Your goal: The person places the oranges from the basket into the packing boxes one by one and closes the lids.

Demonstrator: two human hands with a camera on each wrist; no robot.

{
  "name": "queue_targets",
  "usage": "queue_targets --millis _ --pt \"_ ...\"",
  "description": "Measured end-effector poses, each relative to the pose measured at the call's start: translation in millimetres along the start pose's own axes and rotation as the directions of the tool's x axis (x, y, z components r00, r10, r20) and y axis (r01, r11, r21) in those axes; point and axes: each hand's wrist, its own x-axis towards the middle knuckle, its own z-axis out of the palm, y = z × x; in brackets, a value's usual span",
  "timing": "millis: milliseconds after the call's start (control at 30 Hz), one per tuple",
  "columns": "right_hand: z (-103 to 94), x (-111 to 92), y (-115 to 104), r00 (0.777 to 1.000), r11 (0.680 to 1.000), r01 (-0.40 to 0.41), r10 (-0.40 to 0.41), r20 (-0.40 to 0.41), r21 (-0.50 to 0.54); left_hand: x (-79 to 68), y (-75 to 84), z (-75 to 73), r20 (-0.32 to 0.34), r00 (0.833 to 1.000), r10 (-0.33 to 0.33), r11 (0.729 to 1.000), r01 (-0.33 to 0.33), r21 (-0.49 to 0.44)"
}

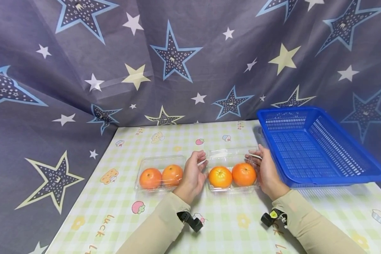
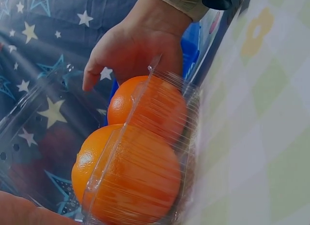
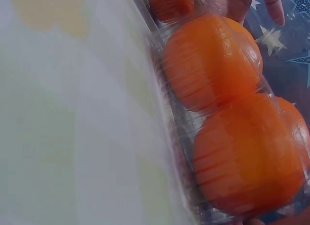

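Note:
Two oranges, one on the left [image 1: 220,177] and one on the right [image 1: 243,174], sit in a clear plastic clamshell box [image 1: 231,189] whose lid [image 1: 227,152] stands raised at the back. My left hand [image 1: 193,174] is at the box's left side, fingers loosely bent near the lid's edge. At the opposite side, my right hand [image 1: 266,171] has its fingers by the lid's right edge; in the left wrist view its thumb is extended. Contact with the plastic is hard to make out. Left of my left hand, another clear box [image 1: 158,160] with its lid down holds two oranges [image 1: 150,178].
A blue plastic basket [image 1: 336,181] stands at the right, close to my right hand. The table [image 1: 114,201] has a green checked cloth. Behind it hangs a dark curtain [image 1: 184,98] with stars.

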Motion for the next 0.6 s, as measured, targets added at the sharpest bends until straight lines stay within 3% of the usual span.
queue_targets --millis 267,600 --pt "-6.1 -2 4 0.998 0.995 0.028 -0.032 0.045 0.1 -3.0 -5.0 -4.7 0.012 1.0 0.021 1.0 -0.021 0.006" --pt "-14.2 -11 7 0.994 0.999 0.013 -0.018 0.104 0.047 -14.8 -10.8 -12.5 0.033 0.999 -0.023 0.996 0.02 0.086"
